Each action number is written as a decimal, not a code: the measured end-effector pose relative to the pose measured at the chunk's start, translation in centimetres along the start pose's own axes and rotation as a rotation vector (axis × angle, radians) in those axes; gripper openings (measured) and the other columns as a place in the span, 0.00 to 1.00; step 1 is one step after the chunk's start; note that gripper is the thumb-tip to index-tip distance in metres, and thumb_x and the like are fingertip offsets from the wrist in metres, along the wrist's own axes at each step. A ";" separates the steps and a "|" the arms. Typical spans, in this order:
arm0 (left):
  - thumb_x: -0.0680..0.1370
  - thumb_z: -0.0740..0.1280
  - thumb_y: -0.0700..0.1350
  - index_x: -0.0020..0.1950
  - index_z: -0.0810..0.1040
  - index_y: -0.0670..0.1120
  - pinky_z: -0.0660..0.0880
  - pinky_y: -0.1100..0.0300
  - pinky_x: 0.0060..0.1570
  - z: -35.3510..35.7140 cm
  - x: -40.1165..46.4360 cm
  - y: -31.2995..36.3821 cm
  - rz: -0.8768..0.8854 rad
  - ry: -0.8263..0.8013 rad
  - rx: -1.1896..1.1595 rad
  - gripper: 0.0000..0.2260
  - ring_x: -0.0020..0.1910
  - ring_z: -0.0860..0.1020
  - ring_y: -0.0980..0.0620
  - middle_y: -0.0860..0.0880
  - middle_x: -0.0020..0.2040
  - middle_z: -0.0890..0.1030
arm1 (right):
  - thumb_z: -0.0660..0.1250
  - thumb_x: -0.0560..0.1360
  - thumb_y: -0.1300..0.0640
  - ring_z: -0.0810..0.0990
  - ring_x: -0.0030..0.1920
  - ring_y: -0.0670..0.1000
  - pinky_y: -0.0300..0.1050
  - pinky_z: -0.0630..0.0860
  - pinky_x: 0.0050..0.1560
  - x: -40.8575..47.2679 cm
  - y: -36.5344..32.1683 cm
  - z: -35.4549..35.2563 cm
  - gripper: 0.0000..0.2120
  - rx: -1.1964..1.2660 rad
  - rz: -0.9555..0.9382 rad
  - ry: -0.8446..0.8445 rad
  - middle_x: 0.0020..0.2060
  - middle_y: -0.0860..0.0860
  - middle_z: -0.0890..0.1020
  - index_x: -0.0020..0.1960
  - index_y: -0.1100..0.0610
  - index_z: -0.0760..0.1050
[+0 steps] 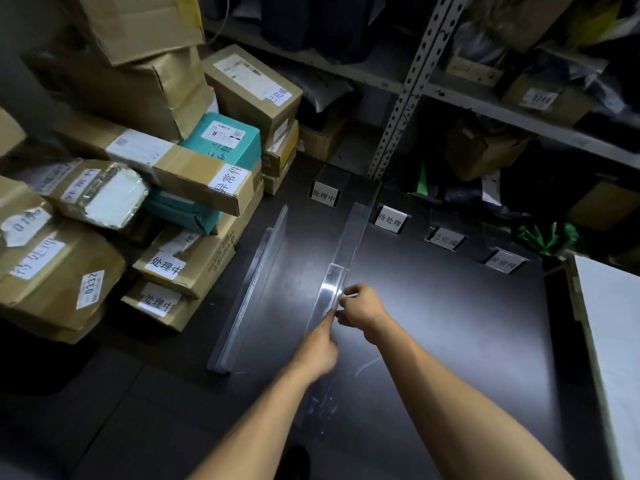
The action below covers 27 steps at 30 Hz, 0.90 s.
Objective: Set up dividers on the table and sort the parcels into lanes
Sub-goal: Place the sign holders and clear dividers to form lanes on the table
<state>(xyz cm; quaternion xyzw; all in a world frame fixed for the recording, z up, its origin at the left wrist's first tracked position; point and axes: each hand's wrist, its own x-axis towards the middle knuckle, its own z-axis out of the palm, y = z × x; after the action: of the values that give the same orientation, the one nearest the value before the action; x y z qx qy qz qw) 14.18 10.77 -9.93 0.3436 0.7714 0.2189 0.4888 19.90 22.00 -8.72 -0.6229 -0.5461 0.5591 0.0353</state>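
Both hands are on the clear divider (346,244) now, right at its near end. The right hand (363,311) has its fingers curled, pinching the top edge from the right side; the left hand (320,348) comes in just below and behind it, fingers stretched toward the same end, though whether they actually clamp the plastic I cannot tell from here. The divider stands on edge on the dark table (450,323), and its long axis runs straight away from the hands toward the row of little label stands, its far end passing between the first stand (323,195) and the second (390,219). So the whole length lies ahead of the hands, and any steering has to come from this near end. The right hand looks the nearer and surer one for that.

To the left of the hands, a second stack of clear strips (252,289) lies waiting, running nearly parallel. Further left, the parcels (166,268) are piled up, none in a lane yet.
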 end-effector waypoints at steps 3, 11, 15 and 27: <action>0.82 0.53 0.42 0.79 0.49 0.61 0.76 0.52 0.57 0.2 0.1 -0.2 0.000 -0.008 0.019 0.29 0.58 0.78 0.45 0.42 0.71 0.71 | 0.62 0.79 0.63 0.86 0.47 0.61 0.54 0.83 0.49 0.3 0.4 0.1 0.07 -0.017 -0.007 0.011 0.50 0.64 0.83 0.56 0.60 0.73; 0.82 0.58 0.48 0.79 0.48 0.61 0.72 0.59 0.47 -0.3 0.4 -0.8 0.027 -0.001 -0.032 0.30 0.48 0.77 0.50 0.44 0.68 0.73 | 0.63 0.80 0.57 0.85 0.50 0.60 0.57 0.80 0.56 0.2 0.7 -0.1 0.12 -0.167 -0.070 0.031 0.44 0.58 0.84 0.59 0.63 0.77; 0.81 0.60 0.46 0.79 0.54 0.58 0.65 0.63 0.58 -2.2 0.7 -0.8 0.073 0.072 -0.128 0.28 0.70 0.71 0.48 0.48 0.75 0.67 | 0.61 0.80 0.56 0.80 0.56 0.59 0.46 0.75 0.51 -1.0 -0.6 -0.3 0.14 -0.395 -0.260 0.189 0.55 0.58 0.82 0.62 0.61 0.74; 0.80 0.64 0.42 0.79 0.57 0.46 0.63 0.52 0.68 -12.0 1.8 -2.9 0.097 0.545 0.028 0.29 0.75 0.62 0.43 0.44 0.78 0.60 | 0.59 0.81 0.55 0.81 0.58 0.56 0.54 0.76 0.62 -2.3 -7.1 7.5 0.20 -0.371 -0.416 -0.084 0.61 0.57 0.81 0.71 0.59 0.69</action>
<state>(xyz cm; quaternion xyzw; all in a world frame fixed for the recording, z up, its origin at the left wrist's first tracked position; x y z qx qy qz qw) 1.87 10.14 -7.81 0.3154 0.8600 0.3158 0.2473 10.34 18.98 -5.36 -0.4697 -0.7561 0.4556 0.0119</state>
